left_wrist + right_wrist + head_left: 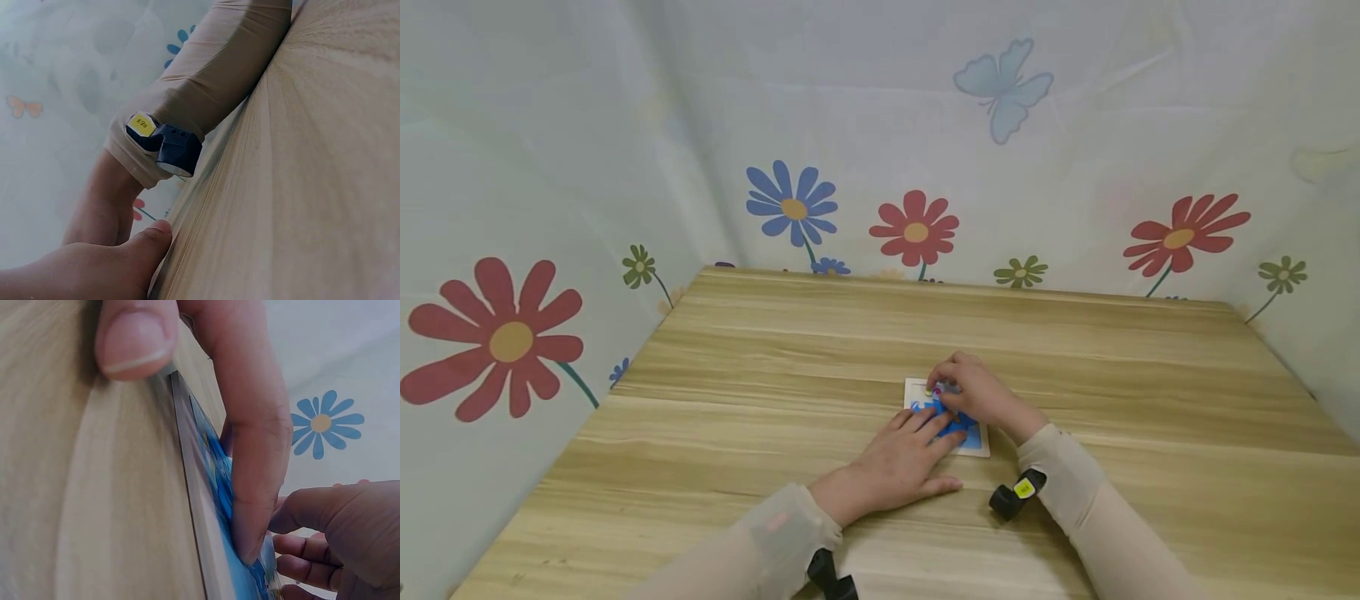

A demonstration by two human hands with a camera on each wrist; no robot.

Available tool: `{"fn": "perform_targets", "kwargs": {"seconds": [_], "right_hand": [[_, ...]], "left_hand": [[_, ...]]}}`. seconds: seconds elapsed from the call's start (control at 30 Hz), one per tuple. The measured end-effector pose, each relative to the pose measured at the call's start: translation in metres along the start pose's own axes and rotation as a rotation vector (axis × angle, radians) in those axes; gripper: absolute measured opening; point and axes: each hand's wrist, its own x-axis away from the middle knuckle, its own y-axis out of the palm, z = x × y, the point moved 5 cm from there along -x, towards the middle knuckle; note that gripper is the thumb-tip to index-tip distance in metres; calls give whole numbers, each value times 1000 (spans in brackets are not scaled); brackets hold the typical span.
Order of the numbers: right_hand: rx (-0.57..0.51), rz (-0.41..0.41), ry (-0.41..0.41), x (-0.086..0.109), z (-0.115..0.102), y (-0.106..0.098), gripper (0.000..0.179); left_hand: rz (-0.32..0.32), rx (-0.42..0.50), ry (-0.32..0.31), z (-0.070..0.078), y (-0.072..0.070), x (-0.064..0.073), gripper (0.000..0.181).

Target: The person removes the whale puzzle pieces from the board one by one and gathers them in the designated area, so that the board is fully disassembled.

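Observation:
A small square puzzle board (912, 390) with a white rim and blue picture lies on the wooden table. My left hand (902, 462) rests on its lower left part, fingers spread and straight, thumb out on the table. In the right wrist view the left thumb (134, 344) and a finger (250, 444) loom close, that fingertip pressing the blue picture. My right hand (973, 392) curls over the board's far edge, pinching a small puzzle piece (929, 392) with yellow and purple on it. The fingers hide most of that piece.
The wooden table (760, 350) extends on all sides of the board. Black wrist cameras (1018, 493) hang from both sleeves, the right one close to the left thumb. A white flowered curtain (850, 108) encloses the back and sides.

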Motion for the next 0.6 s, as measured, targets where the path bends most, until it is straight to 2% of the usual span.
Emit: {"fn": "perform_targets", "kwargs": {"seconds": [0.43,0.6], "right_hand": [[-104,-9,-45,0,1,-4,18],[-139,-28,-39,0,4,-4,18]], "left_hand": [[11,-12,1,1,-1,0,63],[10,-15,-2,0,0,-1,63]]}}
